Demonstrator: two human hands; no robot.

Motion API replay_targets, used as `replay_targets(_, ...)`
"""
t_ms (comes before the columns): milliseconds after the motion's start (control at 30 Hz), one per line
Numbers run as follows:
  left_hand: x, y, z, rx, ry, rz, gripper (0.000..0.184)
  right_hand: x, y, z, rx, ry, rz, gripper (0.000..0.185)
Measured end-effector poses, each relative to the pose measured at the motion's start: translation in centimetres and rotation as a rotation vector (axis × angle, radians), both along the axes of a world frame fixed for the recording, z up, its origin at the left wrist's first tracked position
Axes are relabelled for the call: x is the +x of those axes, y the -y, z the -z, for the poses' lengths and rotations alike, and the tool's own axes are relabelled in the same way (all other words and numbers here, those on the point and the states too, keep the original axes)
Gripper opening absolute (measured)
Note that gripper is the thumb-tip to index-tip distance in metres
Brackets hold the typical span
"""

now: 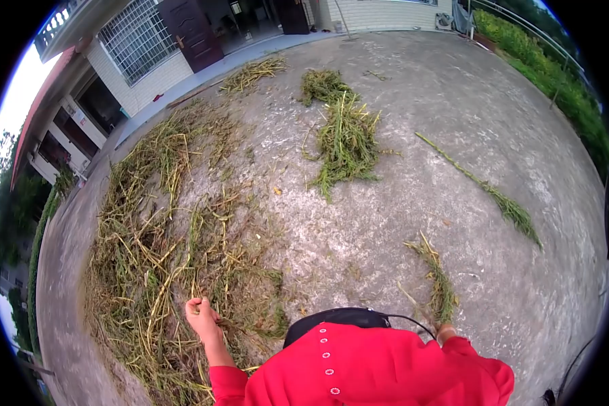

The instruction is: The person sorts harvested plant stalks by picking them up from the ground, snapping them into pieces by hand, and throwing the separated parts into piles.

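Beneath the left fingers (196, 308), a broad heap of stalks (162, 271) covers the grey concrete yard (386, 196).
The left fingers are clenched around some stalks; the right hand (445, 332) meets the lower end of a leafy bunch (441, 287), but its fingers are mostly hidden, so their hold cannot be told. Well ahead of both, a pale house (375, 15) shows an open doorway (240, 20). Counted outward: one heap, one bunch, one long single stem (482, 184) beyond the right fingers, two touching clumps (345, 139) ahead between the hands, one smaller pile (254, 73) farther off.
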State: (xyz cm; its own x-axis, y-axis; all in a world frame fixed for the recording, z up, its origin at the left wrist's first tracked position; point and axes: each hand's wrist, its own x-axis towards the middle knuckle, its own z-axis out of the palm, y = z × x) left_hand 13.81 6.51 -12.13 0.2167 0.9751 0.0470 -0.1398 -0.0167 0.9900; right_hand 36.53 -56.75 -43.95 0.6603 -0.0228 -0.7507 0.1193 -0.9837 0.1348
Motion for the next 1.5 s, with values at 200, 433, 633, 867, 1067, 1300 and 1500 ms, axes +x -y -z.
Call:
replay_targets(200,0.7,-1.4,2.0,0.012,-0.238,0.113,0.018,-8.3,2.2,2.8,0.036,-0.261,-0.114,0.029)
replay_targets(433,2.1,-2.1,1.3,0.103,-0.257,0.082,0.021,19.8,-25.0,2.1,0.364,0.422,-0.328,0.035)
replay_targets(633,3.6,-1.9,-0.6,0.091,-0.141,0.034,0.017,37.7,-54.0,-40.7,1.418,1.051,-0.031,0.095)
replay_targets(867,6.3,-1.1,-0.4,0.001,0.087,0.032,0.015,23.0,-57.5,-39.2,1.37,0.057,-0.645,0.041)
replay_targets(1067,11.2,2.9,-2.4,-0.028,0.229,0.333,0.01,5.0,-53.9,-25.9,1.278,-0.059,-1.199,0.087)
replay_targets(1300,13.2,6.7,-4.1,-0.1,0.307,0.758,0.016,2.9,-46.3,-17.1,1.408,0.134,-0.638,0.042)
replay_targets(1500,14.6,10.5,-2.3,0.161,-0.326,1.029,0.079,4.3,-34.5,-16.5,1.132,0.315,-0.124,0.034)
